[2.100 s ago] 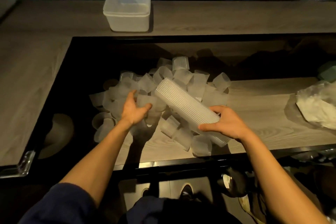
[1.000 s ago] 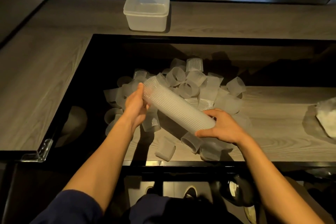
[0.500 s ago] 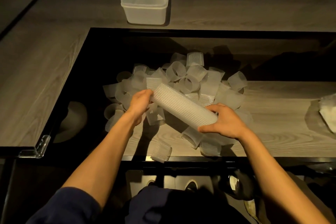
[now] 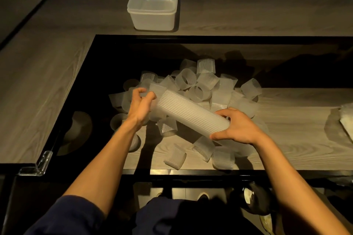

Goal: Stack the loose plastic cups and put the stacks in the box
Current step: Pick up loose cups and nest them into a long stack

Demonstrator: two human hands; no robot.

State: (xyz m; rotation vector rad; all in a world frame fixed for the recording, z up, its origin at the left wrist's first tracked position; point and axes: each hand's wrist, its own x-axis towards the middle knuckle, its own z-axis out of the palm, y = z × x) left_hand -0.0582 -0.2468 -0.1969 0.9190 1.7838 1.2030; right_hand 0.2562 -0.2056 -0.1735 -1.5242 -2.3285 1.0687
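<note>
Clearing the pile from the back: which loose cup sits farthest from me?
The ribbed cup at the far tip of the pile, toward the box; all other loose cups lie nearer you.

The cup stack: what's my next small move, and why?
Probably take a loose cup with the left hand and slide it onto the far end of the stack: the right hand grips its near end; many cups lie loose.

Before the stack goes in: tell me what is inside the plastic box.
Nothing shows inside the plastic box: only its bare floor and inner walls. The floor strip just behind its near wall is hidden by that cloudy wall.
</note>
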